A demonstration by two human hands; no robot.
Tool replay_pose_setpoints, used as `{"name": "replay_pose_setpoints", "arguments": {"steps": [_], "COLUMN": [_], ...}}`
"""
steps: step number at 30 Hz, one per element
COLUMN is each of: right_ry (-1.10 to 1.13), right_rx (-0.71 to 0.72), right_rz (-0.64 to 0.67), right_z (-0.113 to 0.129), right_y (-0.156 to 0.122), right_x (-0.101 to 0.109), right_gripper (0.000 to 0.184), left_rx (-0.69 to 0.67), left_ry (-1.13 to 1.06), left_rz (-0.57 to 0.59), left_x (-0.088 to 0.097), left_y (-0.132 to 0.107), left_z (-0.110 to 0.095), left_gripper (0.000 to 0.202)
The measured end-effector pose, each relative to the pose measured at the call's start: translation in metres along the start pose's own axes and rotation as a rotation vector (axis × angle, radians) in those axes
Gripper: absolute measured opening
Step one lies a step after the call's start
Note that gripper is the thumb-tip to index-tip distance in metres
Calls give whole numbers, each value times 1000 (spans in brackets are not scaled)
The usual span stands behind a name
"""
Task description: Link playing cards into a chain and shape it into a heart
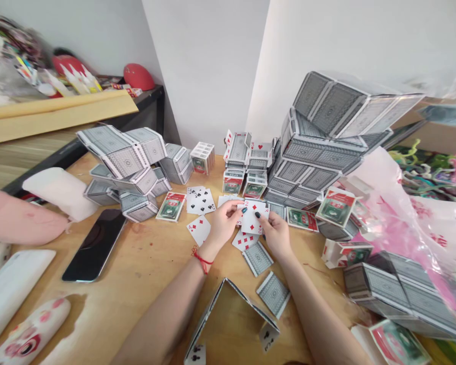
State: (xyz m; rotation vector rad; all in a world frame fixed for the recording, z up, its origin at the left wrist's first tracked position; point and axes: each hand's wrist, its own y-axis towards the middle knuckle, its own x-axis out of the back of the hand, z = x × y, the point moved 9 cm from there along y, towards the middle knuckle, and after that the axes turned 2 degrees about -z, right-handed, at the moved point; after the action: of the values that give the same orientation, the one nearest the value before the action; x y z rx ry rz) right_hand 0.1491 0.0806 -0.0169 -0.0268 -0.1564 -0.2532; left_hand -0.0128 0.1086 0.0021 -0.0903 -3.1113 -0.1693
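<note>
My left hand (221, 224) and my right hand (275, 232) meet over the middle of the wooden table (144, 268), both closed on a red-pip playing card (252, 217) held face up between them. A red string is tied round my left wrist. Loose cards (199, 201) lie face up and face down around the hands. Below my forearms two cards lean together as a tent (231, 309).
Cubes folded from cards are heaped at the left (125, 157) and stacked high at the right (327, 132). Card boxes (171, 206) lie about. A black phone (95, 245) rests at the left, near white packets. Pink plastic (395, 213) covers the right side.
</note>
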Motion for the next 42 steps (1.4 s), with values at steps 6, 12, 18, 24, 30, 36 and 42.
{"name": "replay_pose_setpoints", "arguments": {"steps": [6, 12, 18, 24, 30, 36, 42], "right_ry": [16, 73, 32, 139, 118, 165, 206], "right_rx": [-18, -44, -30, -32, -8, -43, -64], "right_rz": [-1, 19, 10, 21, -5, 27, 39], "right_z": [-5, -7, -9, -6, -5, -8, -5], "right_y": [2, 1, 3, 1, 1, 1, 1], "right_x": [0, -1, 0, -4, -2, -5, -7], "right_gripper": [32, 30, 30, 38, 39, 38, 43], "left_rx": [169, 240, 206, 203, 206, 200, 195], "left_ry": [-108, -184, -205, -197, -181, -171, -149], "left_rz": [56, 177, 198, 170, 165, 179, 151], "left_x": [-1, -10, -12, -10, -9, -10, -9], "left_y": [4, 1, 1, 1, 1, 1, 1], "left_z": [15, 16, 16, 17, 21, 22, 19], "left_gripper": [22, 23, 36, 28, 29, 30, 30]}}
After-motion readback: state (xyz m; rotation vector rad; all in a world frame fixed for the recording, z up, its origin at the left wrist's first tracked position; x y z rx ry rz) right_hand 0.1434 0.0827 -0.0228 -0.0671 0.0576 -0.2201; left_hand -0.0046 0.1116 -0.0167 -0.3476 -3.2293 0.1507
